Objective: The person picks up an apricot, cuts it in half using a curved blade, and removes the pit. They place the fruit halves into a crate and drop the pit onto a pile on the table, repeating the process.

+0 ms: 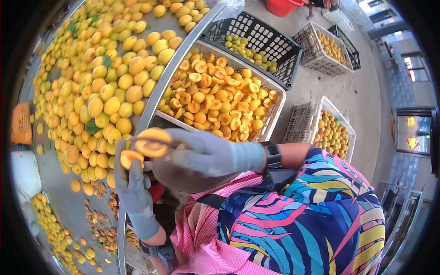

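My left hand (134,190), in a grey glove, pinches an apricot half (130,158) between thumb and fingers. My right hand (201,151), also gloved, is closed beside it. Another apricot half (153,143), cut face showing, lies between the two hands. Across it runs a thin, dark, blade-like edge that looks like a small knife (170,143), its handle hidden in my right hand. Just beyond my hands a white crate (278,107) holds many halved apricots. To the left, whole apricots (110,105) are heaped on a metal-edged table (158,91).
A black crate (288,59) with greenish fruit stands behind the white one. Farther off on the floor are two more fruit crates (316,59) (316,133) and a red basin (282,6). Apricot pits (101,224) lie on the table, near an orange box (21,123).
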`<state>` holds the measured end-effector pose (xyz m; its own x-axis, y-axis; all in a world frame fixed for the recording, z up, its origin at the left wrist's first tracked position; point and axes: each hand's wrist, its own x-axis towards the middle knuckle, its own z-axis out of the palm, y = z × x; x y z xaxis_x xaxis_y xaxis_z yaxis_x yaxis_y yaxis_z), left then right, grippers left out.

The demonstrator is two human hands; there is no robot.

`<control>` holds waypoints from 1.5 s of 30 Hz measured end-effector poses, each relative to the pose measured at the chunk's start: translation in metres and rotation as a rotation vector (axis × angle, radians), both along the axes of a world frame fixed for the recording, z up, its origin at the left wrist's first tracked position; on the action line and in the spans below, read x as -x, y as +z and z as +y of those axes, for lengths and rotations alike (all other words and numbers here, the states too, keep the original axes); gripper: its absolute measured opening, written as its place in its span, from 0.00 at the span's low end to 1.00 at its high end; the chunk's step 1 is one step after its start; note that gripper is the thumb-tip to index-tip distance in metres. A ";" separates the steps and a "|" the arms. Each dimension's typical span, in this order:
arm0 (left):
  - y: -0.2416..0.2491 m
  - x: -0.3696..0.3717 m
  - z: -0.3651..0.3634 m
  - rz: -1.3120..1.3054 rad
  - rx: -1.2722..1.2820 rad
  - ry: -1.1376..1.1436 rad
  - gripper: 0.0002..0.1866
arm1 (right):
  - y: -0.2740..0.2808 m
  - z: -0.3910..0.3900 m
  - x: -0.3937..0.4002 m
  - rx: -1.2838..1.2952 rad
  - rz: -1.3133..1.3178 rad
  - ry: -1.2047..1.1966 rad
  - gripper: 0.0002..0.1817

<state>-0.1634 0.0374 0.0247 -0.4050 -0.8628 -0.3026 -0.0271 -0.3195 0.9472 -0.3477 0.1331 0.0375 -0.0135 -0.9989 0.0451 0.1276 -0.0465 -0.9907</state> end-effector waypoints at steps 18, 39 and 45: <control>-0.059 0.159 0.047 -0.449 -0.101 -0.482 0.36 | -0.023 0.116 0.157 -0.318 0.003 -0.674 0.20; 0.009 0.030 0.024 0.298 -0.010 -0.001 0.19 | 0.000 -0.018 0.020 0.205 0.370 0.104 0.21; -0.001 -0.037 -0.007 0.313 -0.144 0.238 0.19 | 0.051 -0.087 -0.038 -0.062 -0.153 0.172 0.12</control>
